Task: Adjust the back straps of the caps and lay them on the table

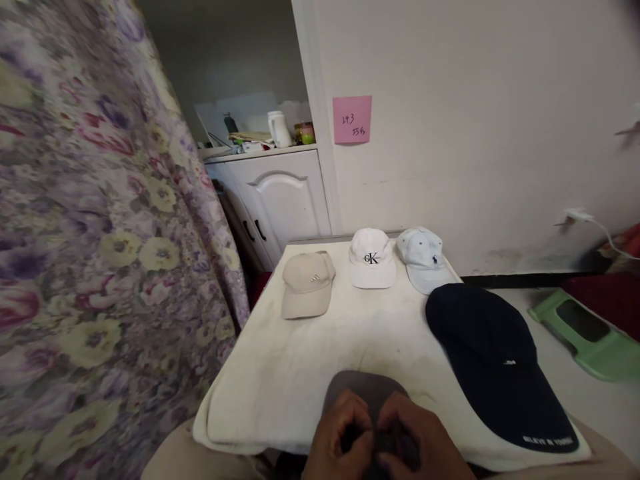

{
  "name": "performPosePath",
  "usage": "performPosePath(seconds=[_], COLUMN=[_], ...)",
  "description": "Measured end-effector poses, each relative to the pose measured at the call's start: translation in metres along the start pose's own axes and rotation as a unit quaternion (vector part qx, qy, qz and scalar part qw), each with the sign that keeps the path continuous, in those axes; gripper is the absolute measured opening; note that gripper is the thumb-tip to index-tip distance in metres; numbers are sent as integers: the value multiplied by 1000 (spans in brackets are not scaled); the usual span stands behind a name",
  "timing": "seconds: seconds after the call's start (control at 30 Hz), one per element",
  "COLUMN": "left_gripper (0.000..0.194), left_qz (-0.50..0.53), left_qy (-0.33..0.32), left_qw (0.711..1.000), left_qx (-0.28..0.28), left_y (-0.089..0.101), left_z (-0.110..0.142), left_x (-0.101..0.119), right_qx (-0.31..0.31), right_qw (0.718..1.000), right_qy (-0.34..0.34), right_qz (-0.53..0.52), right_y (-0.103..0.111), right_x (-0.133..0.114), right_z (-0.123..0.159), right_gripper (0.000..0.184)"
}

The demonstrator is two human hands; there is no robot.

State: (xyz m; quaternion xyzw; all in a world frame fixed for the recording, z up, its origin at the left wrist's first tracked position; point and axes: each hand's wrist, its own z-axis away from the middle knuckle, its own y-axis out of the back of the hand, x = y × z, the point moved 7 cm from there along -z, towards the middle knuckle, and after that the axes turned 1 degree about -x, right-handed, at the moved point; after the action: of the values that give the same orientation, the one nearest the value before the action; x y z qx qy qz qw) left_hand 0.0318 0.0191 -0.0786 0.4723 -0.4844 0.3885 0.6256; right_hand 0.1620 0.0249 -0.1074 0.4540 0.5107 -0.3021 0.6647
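My left hand [340, 437] and my right hand [415, 440] are side by side at the near edge of the cloth-covered table [280, 380], both with fingers curled on the back of a dark grey cap [363, 390]. The cap's front lies on the cloth and its rear part is hidden under my fingers. To the right lies a large navy cap [495, 360]. Along the far edge sit a beige cap [306, 283], a white cap [371, 257] with black letters, and a pale blue cap [425, 257].
A floral curtain [95, 233] fills the left side. A white wall with a pink sticky note [352, 119] stands behind the table. A white cabinet [275, 200] carries a jug and jars. A green stool [585, 333] lies on the floor at right.
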Motion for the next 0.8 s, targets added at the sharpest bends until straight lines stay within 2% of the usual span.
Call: performPosePath(seconds=[0.1, 0.23, 0.4, 0.53, 0.6, 0.73, 0.8], left_gripper=[18, 14, 34, 20, 20, 28, 32], left_qz=[63, 102, -11, -50, -21, 32, 46], left_qy=[23, 61, 73, 87, 95, 71, 68], left_qw=[997, 993, 997, 990, 989, 991, 991], left_qx=[24, 9, -28, -104, -111, -105, -104], left_y=[8, 10, 10, -1, -3, 2, 5], left_z=[-1, 1, 2, 5, 6, 5, 5], left_x=[-6, -13, -6, -7, -10, -16, -18], right_qx=[10, 23, 9, 7, 6, -41, -91], right_qw=[1000, 1000, 1000, 1000, 999, 997, 993], right_qy=[-6, -7, 16, 11, 13, 8, -4], right_qz=[14, 13, 4, -14, -32, -63, -78], right_y=[0, 1, 2, 3, 5, 6, 1], right_x=[4, 6, 2, 0, -2, -3, 0], right_z=[1, 2, 2, 3, 3, 4, 7], right_gripper=[26, 28, 27, 28, 28, 34, 24])
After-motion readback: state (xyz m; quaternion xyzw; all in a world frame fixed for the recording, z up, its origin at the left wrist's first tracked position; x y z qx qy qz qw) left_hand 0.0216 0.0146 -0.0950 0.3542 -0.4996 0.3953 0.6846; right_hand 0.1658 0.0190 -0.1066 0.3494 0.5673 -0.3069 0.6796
